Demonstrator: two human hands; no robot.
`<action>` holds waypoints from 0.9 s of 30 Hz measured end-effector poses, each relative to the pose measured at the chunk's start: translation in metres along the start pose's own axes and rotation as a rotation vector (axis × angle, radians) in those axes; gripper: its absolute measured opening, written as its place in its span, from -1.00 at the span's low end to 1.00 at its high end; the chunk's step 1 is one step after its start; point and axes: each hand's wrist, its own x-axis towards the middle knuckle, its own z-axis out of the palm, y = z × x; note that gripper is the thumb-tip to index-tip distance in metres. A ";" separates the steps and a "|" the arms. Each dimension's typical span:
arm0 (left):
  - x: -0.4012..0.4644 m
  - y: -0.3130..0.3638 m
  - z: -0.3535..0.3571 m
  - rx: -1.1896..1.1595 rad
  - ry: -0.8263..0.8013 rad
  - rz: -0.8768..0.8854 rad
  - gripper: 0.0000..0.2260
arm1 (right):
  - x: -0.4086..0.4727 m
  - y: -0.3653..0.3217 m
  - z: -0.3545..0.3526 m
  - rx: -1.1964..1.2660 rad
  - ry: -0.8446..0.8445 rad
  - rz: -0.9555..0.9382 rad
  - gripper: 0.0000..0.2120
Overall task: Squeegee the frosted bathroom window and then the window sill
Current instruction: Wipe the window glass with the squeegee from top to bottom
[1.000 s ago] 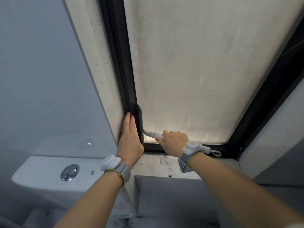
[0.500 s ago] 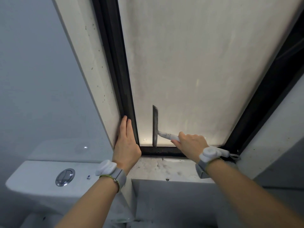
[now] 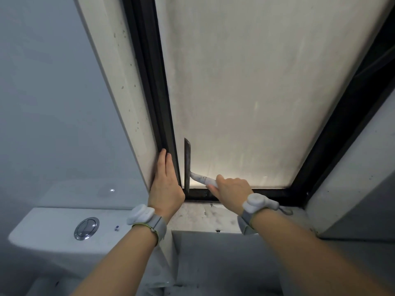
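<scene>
Window step in hand, sill not yet started, judging by the grimy, blotched look of the pale stone window sill below the frame. Right hand curled round the white plastic handle of the squeegee, fingers wrapped on it; squeegee's dark rubber blade standing vertical against the frosted glass window pane, down in the bottom-left corner, just beside the black metal window frame w/ a thin strip of glass between blade and frame; blade's lower end at or near the bottom rail, exact contact too small to tell. Left hand flat, fingers straight and together, pressed along the left frame upright and the off-white wall reveal, holding nothing, prob. bracing. Hands near each other, not touching. White wrist-worn devices on grey bands on both wrists, left and right. White toilet cistern w/ chrome round flush button low left, away from the work. Looks like a sideways stroke along the lowest band of glass. Next move calls for: steady pressure, blade kept upright and flat on the pane, drawn rightward toward the far frame w/o lifting, bottom tip riding clear of the rail so no strip gets skipped. Most of the upper pane streaky; more passes likely needed before dropping to the sill.
</scene>
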 end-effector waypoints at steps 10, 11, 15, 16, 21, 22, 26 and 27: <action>-0.001 0.001 0.001 0.004 0.008 0.009 -0.26 | 0.016 -0.020 0.008 0.021 0.155 -0.020 -0.71; -0.001 0.001 0.001 0.007 0.007 0.011 -0.27 | 0.017 -0.019 0.006 0.024 0.192 -0.003 -0.62; -0.001 -0.001 0.001 0.012 0.006 0.011 -0.25 | 0.019 -0.011 0.000 0.008 0.257 -0.028 -0.56; -0.001 -0.001 0.001 0.009 0.004 0.005 -0.24 | 0.017 -0.006 -0.001 -0.009 0.241 -0.021 -0.54; -0.001 0.000 0.003 0.024 -0.003 0.005 -0.25 | -0.013 0.044 -0.003 -0.199 0.084 0.092 -0.62; -0.002 0.000 0.003 0.031 -0.002 0.007 -0.26 | -0.019 0.057 -0.004 -0.197 0.072 0.117 -0.60; -0.001 0.000 0.005 0.056 -0.001 0.015 -0.27 | -0.044 0.108 -0.015 -0.206 0.071 0.142 -0.56; -0.001 -0.001 0.006 0.064 -0.001 0.013 -0.28 | -0.049 0.116 -0.018 -0.264 0.023 0.150 -0.56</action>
